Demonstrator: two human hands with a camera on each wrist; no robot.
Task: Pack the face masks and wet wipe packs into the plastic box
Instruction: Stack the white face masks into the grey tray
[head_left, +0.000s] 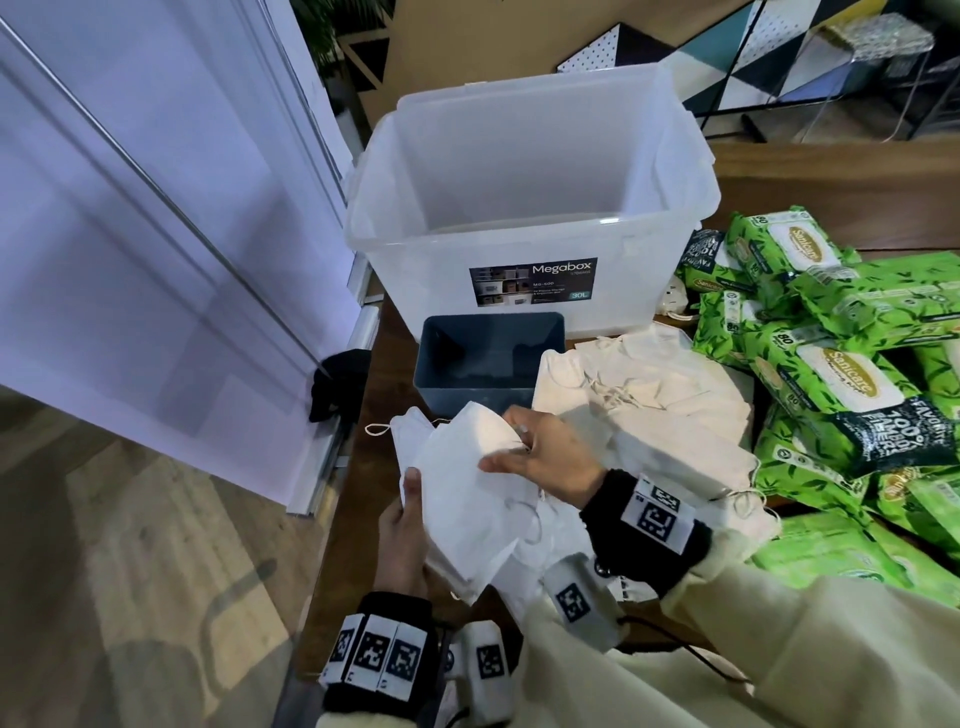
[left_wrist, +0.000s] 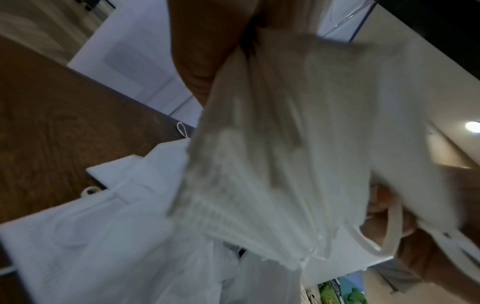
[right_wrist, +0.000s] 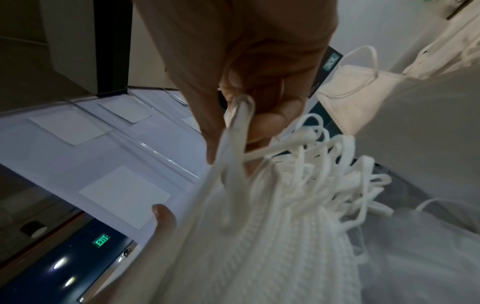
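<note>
A stack of white face masks (head_left: 462, 493) is held above the table between both hands. My left hand (head_left: 402, 535) grips its left edge, thumb on top. My right hand (head_left: 540, 452) pinches the stack's right end, where the ear loops (right_wrist: 311, 164) bunch up. The same stack fills the left wrist view (left_wrist: 272, 164). More masks (head_left: 649, 405) lie heaped on the table to the right. Green wet wipe packs (head_left: 841, 364) are piled at the far right. The clear plastic box (head_left: 524, 208) stands open behind, with nothing seen inside.
A small blue-grey bin (head_left: 483, 364) sits just in front of the clear box. The brown table's (head_left: 353, 499) left edge runs close to a white door (head_left: 130, 208). A black object (head_left: 332, 384) lies at the door's foot.
</note>
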